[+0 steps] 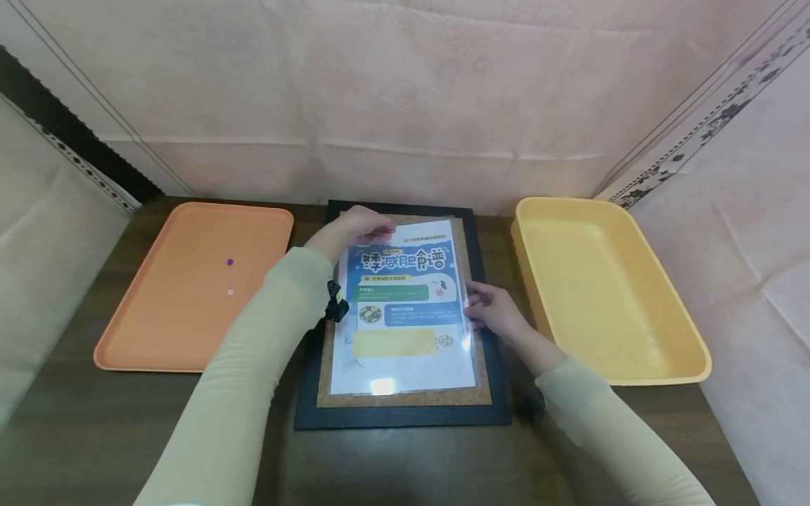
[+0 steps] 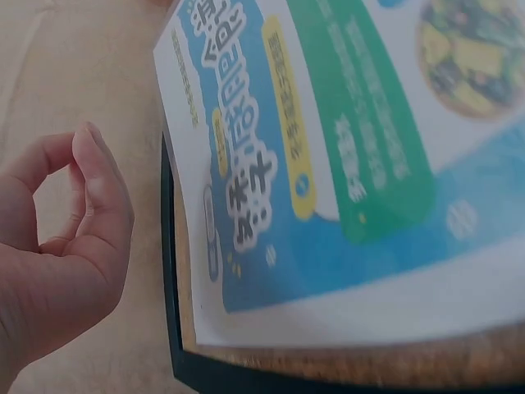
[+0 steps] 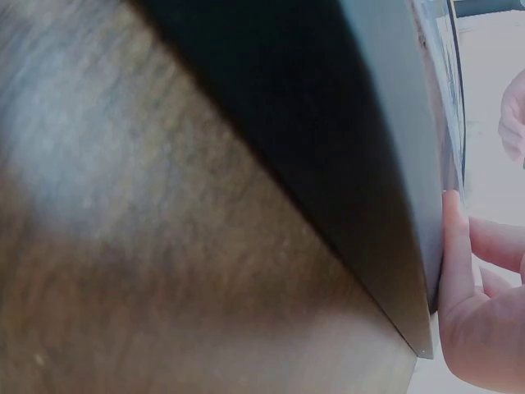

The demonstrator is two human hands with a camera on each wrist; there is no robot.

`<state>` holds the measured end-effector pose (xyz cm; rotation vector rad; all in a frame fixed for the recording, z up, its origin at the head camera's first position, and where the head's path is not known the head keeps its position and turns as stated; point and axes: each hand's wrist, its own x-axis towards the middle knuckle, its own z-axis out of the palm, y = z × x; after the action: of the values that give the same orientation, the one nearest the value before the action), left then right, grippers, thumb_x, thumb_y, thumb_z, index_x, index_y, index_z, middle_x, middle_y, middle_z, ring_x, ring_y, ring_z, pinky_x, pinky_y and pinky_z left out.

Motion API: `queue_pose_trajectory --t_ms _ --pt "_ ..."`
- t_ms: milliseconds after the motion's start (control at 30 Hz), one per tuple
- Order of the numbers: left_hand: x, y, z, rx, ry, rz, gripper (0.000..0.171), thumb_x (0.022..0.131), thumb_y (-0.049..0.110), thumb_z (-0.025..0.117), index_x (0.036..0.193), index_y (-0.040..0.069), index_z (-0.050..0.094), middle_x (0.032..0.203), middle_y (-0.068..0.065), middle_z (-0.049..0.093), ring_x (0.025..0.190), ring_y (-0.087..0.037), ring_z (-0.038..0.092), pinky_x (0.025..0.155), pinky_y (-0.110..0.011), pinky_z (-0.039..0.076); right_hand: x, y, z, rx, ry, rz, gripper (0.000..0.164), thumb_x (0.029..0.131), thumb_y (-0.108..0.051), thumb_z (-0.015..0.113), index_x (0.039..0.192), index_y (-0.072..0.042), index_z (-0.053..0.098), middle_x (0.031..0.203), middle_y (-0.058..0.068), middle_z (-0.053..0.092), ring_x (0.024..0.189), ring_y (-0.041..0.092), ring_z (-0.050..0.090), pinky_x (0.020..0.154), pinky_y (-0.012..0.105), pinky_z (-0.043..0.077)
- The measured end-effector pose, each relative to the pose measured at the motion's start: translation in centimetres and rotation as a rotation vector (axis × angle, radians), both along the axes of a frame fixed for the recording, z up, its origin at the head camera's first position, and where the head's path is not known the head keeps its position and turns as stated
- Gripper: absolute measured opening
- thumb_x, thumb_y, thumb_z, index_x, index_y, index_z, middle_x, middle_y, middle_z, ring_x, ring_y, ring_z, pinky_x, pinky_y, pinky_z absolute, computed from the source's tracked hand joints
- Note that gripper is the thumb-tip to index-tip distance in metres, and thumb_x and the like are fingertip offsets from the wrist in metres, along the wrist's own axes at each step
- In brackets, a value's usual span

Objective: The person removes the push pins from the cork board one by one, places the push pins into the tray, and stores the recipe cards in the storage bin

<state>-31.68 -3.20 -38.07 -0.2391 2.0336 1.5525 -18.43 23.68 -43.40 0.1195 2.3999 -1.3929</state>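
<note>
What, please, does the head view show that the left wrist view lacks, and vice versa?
Only the head view shows the flat orange rectangular tray and the deep yellow rectangular tub. Only the left wrist view shows the gap within the curl of the left hand. Both show that hand, the blue-and-white printed sheet, the speckled brown board and the rectangular black frame.

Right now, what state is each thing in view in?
Printed sheet: face up on the corkboard.
Corkboard: bordered by the black frame.
Black frame: lying on the table.
Left grip: fingers curled by the sheet's top-left; nothing visibly held.
Right grip: at the sheet's right edge; pinch unclear.
Orange tray: bearing a small purple item and a small pale item.
Yellow tub: upright, open side up.
</note>
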Motion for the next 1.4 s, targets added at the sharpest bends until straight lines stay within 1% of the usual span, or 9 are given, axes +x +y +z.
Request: queue_pose_trajectory --t_ms 133,333,500,700,900,1000,1133,1267,1400 --pt "0.2 -0.7 0.0 -0.008 0.001 0.000 0.029 0.090 0.020 0.060 0.115 0.006 0.062 0.117 -0.012 0.062 0.108 -0.023 0.062 0.092 -0.026 0.050 0.1 0.0 0.1 0.003 0.002 0.001 0.059 0.091 -0.009 0.059 0.145 -0.012 0.035 0.107 0.017 0.060 0.092 0.022 0.067 0.076 0.029 0.057" --pt "0.4 -1.7 -0.2 0.008 0.003 -0.007 0.029 0.091 0.021 0.060 0.116 0.006 0.062 0.112 -0.011 0.062 0.108 -0.024 0.062 0.093 -0.027 0.049 0.2 -0.1 0.3 0.005 0.001 -0.009 0.059 0.091 -0.011 0.060 0.145 -0.014 0.035 0.107 0.015 0.060 0.092 0.022 0.067 0.077 0.030 0.056" --pt "0.8 -2.6 0.0 0.012 0.000 -0.015 0.031 0.091 0.021 0.059 0.118 0.006 0.060 0.112 -0.011 0.060 0.101 -0.022 0.062 0.088 -0.024 0.051 0.2 -0.1 0.2 0.011 0.002 -0.009 0.059 0.091 -0.011 0.059 0.145 -0.013 0.035 0.108 0.015 0.060 0.092 0.022 0.067 0.077 0.030 0.056" --pt "1.2 -4.0 0.1 0.009 0.015 0.002 0.034 0.092 0.022 0.058 0.121 0.005 0.058 0.119 -0.013 0.058 0.094 -0.017 0.062 0.079 -0.018 0.052 0.2 -0.1 0.2 0.017 0.004 -0.011 0.059 0.091 -0.011 0.059 0.144 -0.015 0.035 0.108 0.015 0.060 0.092 0.022 0.067 0.077 0.030 0.056" --pt "1.9 -5.3 0.0 -0.019 0.006 0.028 0.035 0.092 0.023 0.059 0.122 0.005 0.057 0.123 -0.014 0.057 0.098 -0.020 0.062 0.081 -0.018 0.052 0.2 -0.1 0.3 0.014 0.001 -0.013 0.059 0.091 -0.011 0.060 0.144 -0.015 0.035 0.108 0.015 0.060 0.092 0.022 0.067 0.077 0.030 0.056" --pt "2.2 -5.9 -0.2 -0.028 -0.005 0.042 0.036 0.092 0.023 0.060 0.122 0.005 0.057 0.123 -0.014 0.058 0.097 -0.019 0.062 0.080 -0.018 0.052 0.3 -0.2 0.3 0.014 -0.006 -0.015 0.059 0.091 -0.012 0.059 0.145 -0.015 0.035 0.109 0.014 0.061 0.092 0.021 0.067 0.078 0.030 0.056" --pt "2.6 -6.8 -0.5 -0.017 -0.005 0.052 0.037 0.091 0.022 0.061 0.122 0.004 0.056 0.118 -0.014 0.060 0.090 -0.016 0.064 0.074 -0.016 0.052 0.4 -0.3 0.3 0.014 -0.008 -0.017 0.059 0.091 -0.012 0.059 0.145 -0.015 0.035 0.109 0.015 0.061 0.092 0.021 0.067 0.077 0.029 0.056" --pt "3.0 -7.9 -0.7 0.010 0.005 0.048 0.037 0.092 0.021 0.059 0.123 0.000 0.055 0.106 -0.010 0.064 0.083 -0.013 0.064 0.069 -0.014 0.052 0.3 -0.3 0.4 0.012 -0.011 -0.021 0.059 0.091 -0.011 0.060 0.144 -0.014 0.036 0.109 0.015 0.061 0.091 0.021 0.067 0.077 0.029 0.056" --pt "3.5 -8.9 -0.7 0.033 0.005 0.039 0.038 0.093 0.021 0.057 0.124 -0.001 0.053 0.093 -0.004 0.065 0.079 -0.010 0.062 0.068 -0.014 0.052 0.1 -0.3 0.4 0.020 -0.029 -0.030 0.058 0.091 -0.011 0.060 0.144 -0.014 0.036 0.109 0.015 0.061 0.091 0.021 0.067 0.076 0.029 0.056"
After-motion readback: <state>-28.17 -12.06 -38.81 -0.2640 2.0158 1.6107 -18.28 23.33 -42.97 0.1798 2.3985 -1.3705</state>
